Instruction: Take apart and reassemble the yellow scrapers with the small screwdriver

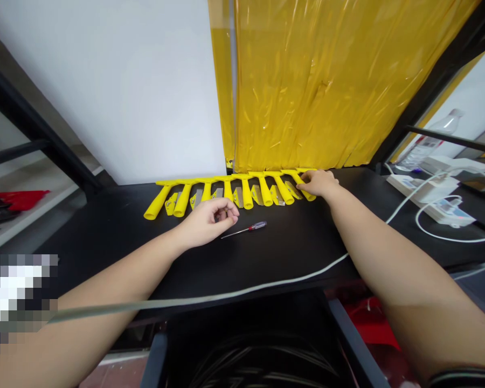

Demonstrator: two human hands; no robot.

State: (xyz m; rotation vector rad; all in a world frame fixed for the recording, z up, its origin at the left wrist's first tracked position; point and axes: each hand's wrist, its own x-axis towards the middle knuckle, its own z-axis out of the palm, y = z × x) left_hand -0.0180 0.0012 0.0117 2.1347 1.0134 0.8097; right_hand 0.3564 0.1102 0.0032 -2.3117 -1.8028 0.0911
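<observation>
Yellow T-shaped plastic handles (180, 200), which look like scraper or squeegee handles, stand side by side in a row on the black tabletop (291, 253). Small yellow pieces with metal blades (237, 198) lie between them. My right hand (318, 182) has its fingers around the upper part of the rightmost yellow handle (308, 195). In front of the row, my left hand (212, 218) hovers loosely curled, thumb near the fingertips, with nothing visible inside. Just right of it lies a screwdriver (250, 229) with a clear and red handle, its shaft pointing left.
A white cable (283, 281) runs across the table's front edge. At right are a white power strip (432, 199) with cords and a plastic bottle (436, 140). A white panel (137, 91) and yellow film (323, 86) rise behind the row, between black frame posts.
</observation>
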